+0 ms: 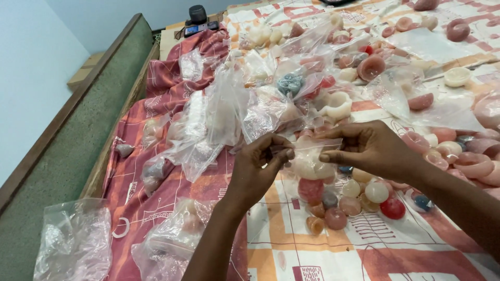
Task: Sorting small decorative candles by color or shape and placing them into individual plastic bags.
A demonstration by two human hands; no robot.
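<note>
- left hand (260, 164) and right hand (364, 148) pinched the top edge of a small clear bag (310, 161), held above the patterned cloth (312, 250).
- loose round pieces (359, 200) crowded just below; bare cloth lay nearer the person.
- filled bags (208, 125) piled near the wooden edge (112, 135).

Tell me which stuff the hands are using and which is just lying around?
In use:
left hand
right hand
clear bag pinched by both, pale piece inside

Lying about:
filled bags
red ball
white cup
patterned cloth
</note>
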